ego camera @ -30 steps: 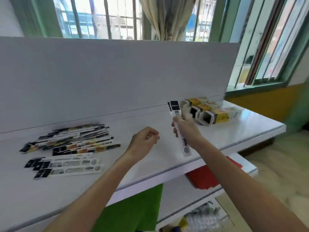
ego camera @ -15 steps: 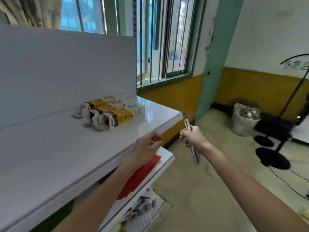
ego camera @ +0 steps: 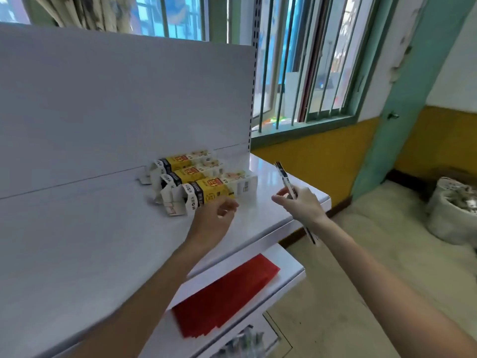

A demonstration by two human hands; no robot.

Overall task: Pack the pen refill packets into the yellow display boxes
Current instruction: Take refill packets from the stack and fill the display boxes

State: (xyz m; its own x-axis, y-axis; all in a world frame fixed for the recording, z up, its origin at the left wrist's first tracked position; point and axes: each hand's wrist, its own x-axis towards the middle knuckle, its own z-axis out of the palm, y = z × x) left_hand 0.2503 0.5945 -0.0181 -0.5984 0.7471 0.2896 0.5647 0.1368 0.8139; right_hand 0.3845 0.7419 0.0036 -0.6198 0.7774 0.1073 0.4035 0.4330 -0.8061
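The right hand (ego camera: 300, 204) pinches a long, thin black-and-white pen refill packet (ego camera: 289, 184) at mid-length, tilted upright just right of three yellow-and-white cardboard display boxes (ego camera: 206, 182) lying at the back of the white counter (ego camera: 77, 241). The packet looks light, flat and bendy, so a mid-length grip should keep it from drooping. The left hand (ego camera: 215, 215), loosely curled and empty, hovers at the nearest box's open flaps. Since half a second ago both hands have closed in on the boxes.
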